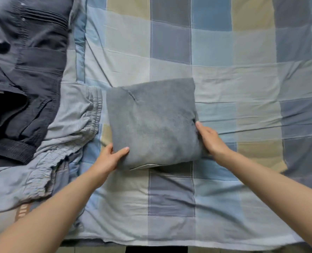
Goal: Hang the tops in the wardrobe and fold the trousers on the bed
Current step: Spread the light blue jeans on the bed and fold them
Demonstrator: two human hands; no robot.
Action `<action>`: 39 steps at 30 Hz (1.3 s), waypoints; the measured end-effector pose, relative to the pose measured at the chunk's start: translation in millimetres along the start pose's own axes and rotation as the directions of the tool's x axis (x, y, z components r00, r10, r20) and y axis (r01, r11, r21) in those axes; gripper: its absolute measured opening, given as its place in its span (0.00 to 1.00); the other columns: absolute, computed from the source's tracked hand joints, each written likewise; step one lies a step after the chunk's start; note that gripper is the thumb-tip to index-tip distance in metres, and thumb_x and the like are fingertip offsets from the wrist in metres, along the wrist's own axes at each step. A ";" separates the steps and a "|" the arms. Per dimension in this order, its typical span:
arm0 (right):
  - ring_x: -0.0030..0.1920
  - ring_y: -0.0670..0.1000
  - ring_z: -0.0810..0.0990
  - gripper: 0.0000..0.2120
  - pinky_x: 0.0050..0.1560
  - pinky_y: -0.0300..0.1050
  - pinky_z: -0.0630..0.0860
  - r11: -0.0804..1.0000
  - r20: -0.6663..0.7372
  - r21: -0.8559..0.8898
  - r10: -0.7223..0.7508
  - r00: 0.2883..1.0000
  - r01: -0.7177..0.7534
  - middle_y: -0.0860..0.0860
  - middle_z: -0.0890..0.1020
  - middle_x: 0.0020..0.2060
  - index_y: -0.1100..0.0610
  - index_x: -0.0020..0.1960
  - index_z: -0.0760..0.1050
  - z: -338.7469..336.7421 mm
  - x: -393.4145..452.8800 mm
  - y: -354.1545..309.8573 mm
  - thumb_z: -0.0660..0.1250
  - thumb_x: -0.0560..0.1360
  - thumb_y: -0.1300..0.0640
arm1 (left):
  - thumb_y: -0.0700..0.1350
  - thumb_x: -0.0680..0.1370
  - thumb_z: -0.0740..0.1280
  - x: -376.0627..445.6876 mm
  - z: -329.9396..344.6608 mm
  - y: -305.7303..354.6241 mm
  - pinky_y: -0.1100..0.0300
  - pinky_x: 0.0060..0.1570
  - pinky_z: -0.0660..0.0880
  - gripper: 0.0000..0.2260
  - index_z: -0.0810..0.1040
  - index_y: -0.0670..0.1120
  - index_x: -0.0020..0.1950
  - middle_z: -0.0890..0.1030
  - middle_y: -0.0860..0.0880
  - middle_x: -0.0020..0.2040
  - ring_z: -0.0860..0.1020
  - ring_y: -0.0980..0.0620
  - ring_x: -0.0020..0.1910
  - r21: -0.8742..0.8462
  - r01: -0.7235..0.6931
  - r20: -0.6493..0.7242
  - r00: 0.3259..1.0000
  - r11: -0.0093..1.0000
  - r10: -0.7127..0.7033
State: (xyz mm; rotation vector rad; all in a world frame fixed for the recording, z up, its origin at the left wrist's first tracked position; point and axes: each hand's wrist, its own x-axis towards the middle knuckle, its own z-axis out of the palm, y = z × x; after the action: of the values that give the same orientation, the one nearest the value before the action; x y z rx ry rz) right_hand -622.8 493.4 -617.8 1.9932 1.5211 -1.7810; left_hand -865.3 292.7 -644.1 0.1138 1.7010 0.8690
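**Folded grey trousers gripped at both ends**

While I watched from the remote desk, the left hand (109, 156) pinched the near-left corner of the folded grey trousers (152, 123), thumb on top and fingers tucked beneath; the right hand (209, 138) clasped the right edge, fingers curled under the bundle; both hands were clamped on the cloth, well apart, one at each side; I judged that this two-sided hold kept the layers from slipping open, whether for squaring the packet or lifting it aside. The bundle lay as a compact square near the middle of the checked bedspread (242, 73), on the bed as the task asks. Just to its left sprawled light grey trousers (73, 114) with an elastic waistband, unfolded; further left a heap of dark garments (27, 70) waited, apparently still to be sorted.
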 end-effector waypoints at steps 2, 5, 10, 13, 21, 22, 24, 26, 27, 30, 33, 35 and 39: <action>0.52 0.52 0.76 0.27 0.55 0.49 0.72 0.997 -0.096 -0.063 -0.058 0.994 0.052 0.50 0.79 0.48 0.54 0.52 0.73 10.0 -0.3 1.5 0.61 0.71 0.31 | 0.43 0.78 0.68 -4.0 4.2 -1.9 0.55 0.55 0.77 0.13 0.74 0.50 0.62 0.82 0.51 0.56 0.81 0.54 0.52 -0.005 -0.033 -0.064 0.997 0.999 0.032; 0.50 0.51 0.73 0.20 0.51 0.47 0.69 0.977 -0.179 -0.175 -0.156 0.971 0.124 0.48 0.76 0.48 0.53 0.53 0.70 19.1 -1.6 1.6 0.65 0.73 0.38 | 0.43 0.80 0.65 -8.1 8.8 3.2 0.71 0.49 0.74 0.11 0.72 0.50 0.63 0.80 0.56 0.53 0.77 0.65 0.50 0.070 -0.130 -0.111 0.984 0.989 0.137; 0.35 0.48 0.66 0.16 0.37 0.45 0.64 0.958 -0.216 -0.121 -0.282 0.935 0.260 0.51 0.69 0.34 0.59 0.40 0.65 10.9 10.8 1.0 0.63 0.78 0.49 | 0.41 0.81 0.63 -11.5 16.2 7.2 0.72 0.56 0.71 0.11 0.74 0.50 0.63 0.79 0.59 0.55 0.77 0.69 0.53 0.150 -0.280 -0.219 0.926 0.948 0.308; 0.43 0.53 0.73 0.18 0.44 0.47 0.68 0.982 -0.133 -0.147 -0.138 0.981 0.118 0.56 0.75 0.43 0.64 0.47 0.71 14.8 19.6 15.7 0.61 0.79 0.47 | 0.41 0.80 0.64 -6.8 23.1 -5.0 0.60 0.60 0.72 0.11 0.75 0.47 0.62 0.80 0.51 0.57 0.78 0.53 0.59 0.146 -0.148 -0.233 0.956 0.978 0.179; 0.64 0.57 0.72 0.32 0.64 0.50 0.68 0.998 -0.154 -0.041 -0.063 0.986 0.057 0.54 0.74 0.64 0.56 0.69 0.63 27.3 24.5 -25.1 0.60 0.75 0.35 | 0.58 0.71 0.71 24.4 14.0 36.2 0.53 0.61 0.74 0.19 0.79 0.46 0.53 0.82 0.48 0.54 0.80 0.48 0.55 -0.008 0.003 -0.374 0.928 1.000 -0.006; 0.65 0.59 0.72 0.33 0.65 0.51 0.68 0.996 -0.167 -0.084 -0.036 0.985 0.023 0.56 0.74 0.65 0.57 0.69 0.63 29.7 27.6 -27.2 0.57 0.75 0.34 | 0.60 0.72 0.70 26.9 14.1 41.4 0.52 0.61 0.75 0.18 0.79 0.47 0.50 0.82 0.49 0.52 0.80 0.49 0.53 -0.035 0.022 -0.341 0.939 0.999 -0.033; 0.65 0.62 0.71 0.33 0.63 0.52 0.67 0.987 -0.238 -0.154 -0.004 0.971 -0.034 0.59 0.74 0.65 0.60 0.68 0.65 33.5 32.0 -30.0 0.54 0.77 0.34 | 0.61 0.75 0.68 27.3 20.5 48.8 0.57 0.55 0.74 0.18 0.77 0.46 0.48 0.81 0.51 0.49 0.79 0.51 0.48 -0.057 0.050 -0.332 0.941 0.997 -0.066; 0.64 0.62 0.71 0.32 0.62 0.51 0.67 0.987 -0.278 -0.154 -0.008 0.961 -0.036 0.61 0.74 0.64 0.62 0.66 0.68 36.1 35.4 -31.0 0.52 0.79 0.36 | 0.58 0.78 0.66 25.9 29.1 52.8 0.62 0.47 0.71 0.15 0.76 0.46 0.51 0.78 0.52 0.45 0.76 0.53 0.44 -0.059 0.031 -0.387 0.921 0.998 -0.051; 0.64 0.62 0.72 0.31 0.61 0.51 0.67 0.990 -0.294 -0.139 -0.019 0.956 -0.023 0.61 0.75 0.63 0.63 0.65 0.70 36.9 35.0 -31.6 0.51 0.79 0.37 | 0.56 0.79 0.65 25.1 32.3 52.2 0.65 0.42 0.70 0.14 0.76 0.46 0.50 0.77 0.52 0.43 0.75 0.54 0.41 -0.064 0.001 -0.429 0.903 0.998 -0.028; 0.58 0.60 0.74 0.28 0.56 0.50 0.69 0.996 -0.344 -0.067 -0.079 0.936 0.059 0.57 0.78 0.56 0.61 0.59 0.74 34.8 23.4 -26.2 0.50 0.80 0.39 | 0.56 0.80 0.63 14.1 36.5 49.4 0.60 0.34 0.67 0.18 0.75 0.42 0.42 0.74 0.46 0.38 0.71 0.51 0.37 -0.068 -0.092 -0.545 0.838 0.993 0.040; 0.51 0.57 0.75 0.23 0.52 0.49 0.68 0.987 -0.410 -0.051 -0.161 0.898 0.154 0.55 0.80 0.48 0.59 0.51 0.74 27.4 -1.3 -17.8 0.51 0.81 0.42 | 0.57 0.81 0.61 -2.4 40.1 42.5 0.56 0.37 0.65 0.18 0.75 0.42 0.42 0.71 0.45 0.40 0.68 0.52 0.40 -0.008 -0.129 -0.598 0.795 0.992 0.098; 0.44 0.55 0.73 0.19 0.47 0.49 0.67 0.979 -0.448 -0.049 -0.198 0.872 0.197 0.51 0.77 0.39 0.56 0.42 0.71 20.8 -23.2 -12.1 0.52 0.82 0.45 | 0.56 0.81 0.61 -23.1 46.8 42.9 0.56 0.37 0.64 0.20 0.75 0.40 0.40 0.70 0.46 0.39 0.66 0.54 0.39 0.012 -0.170 -0.606 0.783 0.985 0.142; 0.34 0.50 0.67 0.18 0.41 0.48 0.64 0.951 -0.490 0.011 -0.266 0.830 0.310 0.48 0.70 0.31 0.59 0.38 0.67 -5.6 -85.6 -5.3 0.55 0.82 0.50 | 0.55 0.81 0.62 -85.9 59.7 56.9 0.57 0.34 0.61 0.26 0.68 0.33 0.35 0.66 0.45 0.34 0.62 0.53 0.35 0.069 -0.228 -0.628 0.746 0.971 0.220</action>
State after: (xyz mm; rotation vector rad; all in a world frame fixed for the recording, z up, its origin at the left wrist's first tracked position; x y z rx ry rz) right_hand -608.8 448.1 -546.2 2.5122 2.0101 -1.5251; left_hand -805.0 319.6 -545.0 0.0122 2.3515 1.1887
